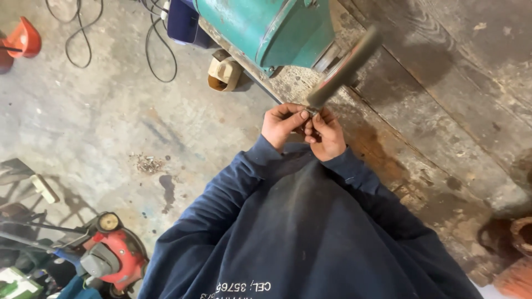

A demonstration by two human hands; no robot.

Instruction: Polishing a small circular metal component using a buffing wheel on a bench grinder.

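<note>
Head view, looking straight down: two hands, both mine, meeting in front of my chest, just short of the green machine (pixel 271 30). My left hand (pixel 284 124) is curled tight, fingers folded over, pinching a small metal piece (pixel 311 112) at the fingertips. My right hand (pixel 326 134) is closed against it too, fingers bent in, the two hands touching knuckle to knuckle. Both are gripping that one little piece; it is mostly hidden between my fingers, only a glint of pale metal showing, so I cannot tell its exact shape.

One long grey rod (pixel 346 67) runs up and to the right from my hands, blurred, its near end right at my fingertips and its far end crossing in front of the green machine's lower edge. Whether it joins the small piece, I cannot tell.

Count around the green machine: one worn wooden table (pixel 443 99) carrying it, stained dark to the right of my hands. Left of it, one concrete floor (pixel 100 122), with black cables (pixel 83 39) looping. One small heap of metal scraps (pixel 148 163) below and left of the machine. One red-and-grey engine machine (pixel 111 257) far down-left. One orange object (pixel 23 39) at the far left edge. My sleeves are dark navy.
</note>
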